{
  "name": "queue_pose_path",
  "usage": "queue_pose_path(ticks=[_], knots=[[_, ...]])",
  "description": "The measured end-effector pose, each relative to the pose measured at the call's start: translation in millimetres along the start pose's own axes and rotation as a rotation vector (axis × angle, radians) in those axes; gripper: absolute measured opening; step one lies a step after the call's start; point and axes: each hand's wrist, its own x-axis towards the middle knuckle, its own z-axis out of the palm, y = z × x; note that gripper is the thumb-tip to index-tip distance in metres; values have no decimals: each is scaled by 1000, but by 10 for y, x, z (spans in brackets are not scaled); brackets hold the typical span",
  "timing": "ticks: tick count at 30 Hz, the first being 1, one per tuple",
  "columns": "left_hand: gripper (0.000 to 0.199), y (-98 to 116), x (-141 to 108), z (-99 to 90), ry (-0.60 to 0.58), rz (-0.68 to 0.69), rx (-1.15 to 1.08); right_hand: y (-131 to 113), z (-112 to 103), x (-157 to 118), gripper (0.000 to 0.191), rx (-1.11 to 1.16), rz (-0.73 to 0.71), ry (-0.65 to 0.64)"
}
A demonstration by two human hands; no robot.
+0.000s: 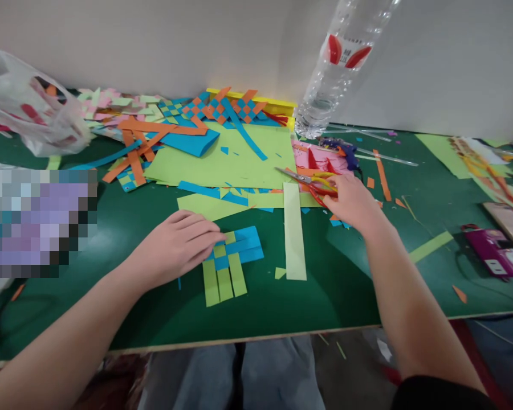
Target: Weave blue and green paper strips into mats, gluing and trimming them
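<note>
My left hand (182, 247) rests on the upper left part of a woven blue and green paper piece (227, 259), its fingers close together and pressed on the weave. Green strips extend from the piece toward the table's front edge, and blue strips extend to the right. My right hand (353, 202) is at the handles of the scissors (310, 180), which lie with their blades pointing left over the light green sheet (239, 159). A pale green paper strip (295, 233) lies between my hands, with a small green scrap (280, 273) beside it.
Finished blue and orange woven pieces (218, 108) lie along the wall. A large plastic bottle (329, 74) stands behind the scissors. At the left are a white plastic bag (47, 114) and a pixelated object (34, 222); at the right, a purple device (493, 253) and a phone (507, 222).
</note>
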Motion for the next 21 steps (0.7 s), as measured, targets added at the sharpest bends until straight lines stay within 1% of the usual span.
queue_pose_path(ticks=[2,4,9,14,16,21], knots=[[19,-9,2,6,-10,-9,16,42,82,-20,42,-56,-26,27],[18,-16,3,11,-18,-21,33,82,125,-2,44,-72,-11,35],[16,-13,20,9,0,-70,54,136,92,45,43,-43,41,-33],[15,5,42,12,-32,-110,27,176,90,66,53,2,73,-70],[16,11,47,15,-44,-114,9,180,99,68,53,19,76,-53],[16,11,45,33,-47,-101,-1,137,68,35,44,-23,41,73]])
